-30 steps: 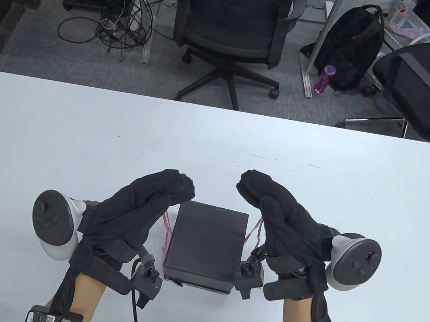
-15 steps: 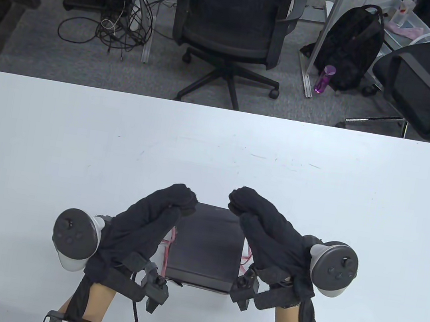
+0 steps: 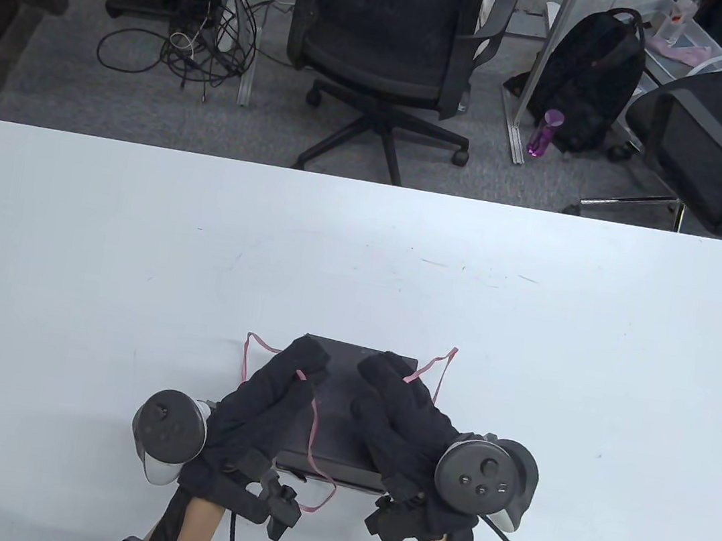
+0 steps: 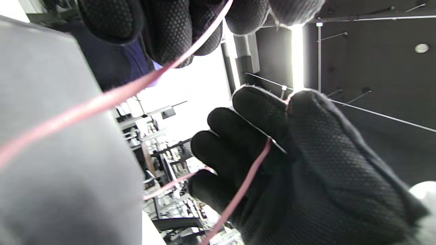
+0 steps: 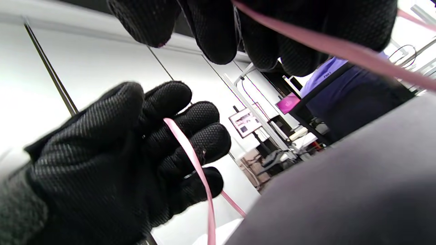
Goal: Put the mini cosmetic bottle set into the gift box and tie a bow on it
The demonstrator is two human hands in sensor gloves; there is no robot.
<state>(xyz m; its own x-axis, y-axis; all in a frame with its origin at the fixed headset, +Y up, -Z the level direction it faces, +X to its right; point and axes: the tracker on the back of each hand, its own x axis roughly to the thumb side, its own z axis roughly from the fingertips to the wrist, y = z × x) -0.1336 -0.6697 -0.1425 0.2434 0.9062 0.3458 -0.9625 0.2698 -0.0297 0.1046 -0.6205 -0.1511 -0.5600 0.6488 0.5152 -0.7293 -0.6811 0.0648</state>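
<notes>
A closed black gift box lies near the table's front edge, largely covered by both hands. A thin pink ribbon crosses its lid and trails off the front left corner. Its ends loop out at the far left and far right. My left hand is over the lid's left half and pinches the ribbon. My right hand is over the right half and pinches the other strand. The bottle set is not visible.
The white table stretches wide around the box. Beyond its far edge stand two office chairs, a black backpack and tangled cables on the floor.
Both hands came in from the box's sides and back toward the front edge, meeting over the lid. The ribbon ends rose with them and one strand now lies across the lid.
</notes>
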